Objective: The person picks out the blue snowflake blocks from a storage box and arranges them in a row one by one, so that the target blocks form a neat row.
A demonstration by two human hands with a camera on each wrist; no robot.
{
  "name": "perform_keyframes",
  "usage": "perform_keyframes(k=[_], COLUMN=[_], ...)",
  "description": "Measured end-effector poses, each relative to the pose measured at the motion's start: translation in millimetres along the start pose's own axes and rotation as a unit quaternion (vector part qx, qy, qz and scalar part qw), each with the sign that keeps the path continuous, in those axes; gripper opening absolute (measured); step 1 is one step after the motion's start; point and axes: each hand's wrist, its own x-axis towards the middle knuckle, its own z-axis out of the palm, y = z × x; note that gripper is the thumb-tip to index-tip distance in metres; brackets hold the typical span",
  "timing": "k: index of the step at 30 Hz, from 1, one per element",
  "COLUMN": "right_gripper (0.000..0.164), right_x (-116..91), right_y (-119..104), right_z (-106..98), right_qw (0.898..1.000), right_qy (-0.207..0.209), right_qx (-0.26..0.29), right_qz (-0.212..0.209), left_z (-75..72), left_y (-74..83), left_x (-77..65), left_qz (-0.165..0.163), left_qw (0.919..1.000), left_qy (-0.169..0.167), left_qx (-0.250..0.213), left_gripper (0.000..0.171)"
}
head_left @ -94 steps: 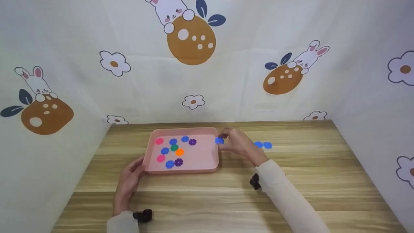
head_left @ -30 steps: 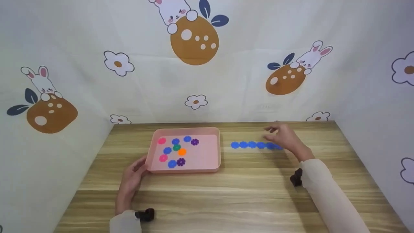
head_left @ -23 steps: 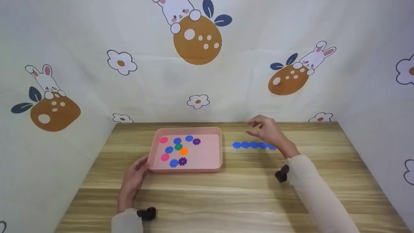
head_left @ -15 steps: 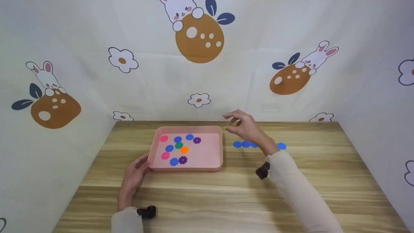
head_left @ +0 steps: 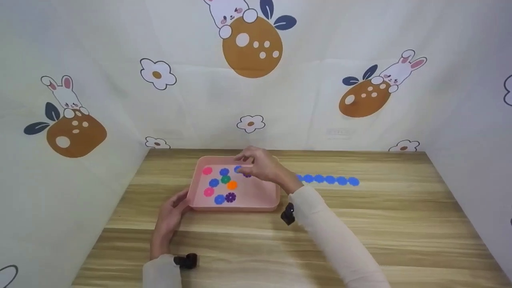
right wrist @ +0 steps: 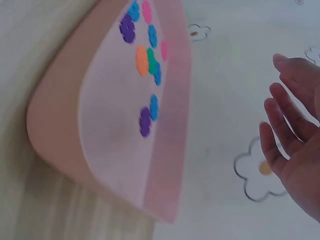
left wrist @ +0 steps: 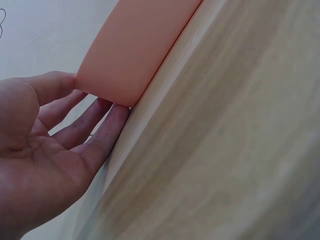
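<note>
A pink tray (head_left: 236, 207) holds several flower-shaped plastic discs in blue, pink, purple, green and orange. My left hand (head_left: 171, 216) touches its near left corner; in the left wrist view the thumb and fingertips rest against the outer wall (left wrist: 132, 50), fingers fairly straight. Over the right half of the tray hovers my right hand (head_left: 262, 165), partly hiding a blue disc (head_left: 238, 169) and a purple disc (head_left: 247, 175). The right wrist view shows that hand's fingers (right wrist: 285, 112) apart and holding nothing, with the tray's purple disc (right wrist: 145, 121) at some distance.
A row of several blue discs (head_left: 330, 180) lies on the wooden table (head_left: 248, 248) right of the tray; my right forearm covers its left end. A patterned cloth (head_left: 192, 112) stands behind and at both sides of the table.
Earlier my right hand carried a blue disc away from the tray, and the row on the table grew. Empty, it has since swung left over the tray. My left hand stays at the corner.
</note>
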Motion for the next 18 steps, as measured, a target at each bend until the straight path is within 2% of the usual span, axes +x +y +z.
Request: perform_keyframes(k=[4, 10, 14, 18], right_gripper=[0.035, 0.036, 0.037, 0.039], right_x=[8.4, 17.6, 21.0, 19.9], right_y=[2.0, 11.5, 14.8, 17.0], right_z=[22.3, 51.7, 69.9, 83.9], right_qw=[0.999, 0.998, 0.996, 0.994], right_qy=[-0.028, -0.063, -0.085, -0.102], right_qx=[-0.018, -0.001, -0.011, -0.017], right_qz=[0.011, 0.014, 0.023, 0.031], left_z=[0.1, -0.6, -1.1, 0.0], left_y=[0.0, -1.0, -1.5, -1.8], left_x=[1.1, 0.9, -0.2, 0.4], left_qz=[-0.005, -0.002, -0.011, 0.002], left_qw=[1.0000, 1.0000, 0.9999, 1.0000], left_qy=[-0.001, 0.006, 0.005, 0.005], left_qx=[0.004, 0.002, 0.007, 0.000], left_gripper=[0.043, 0.044, 0.045, 0.044])
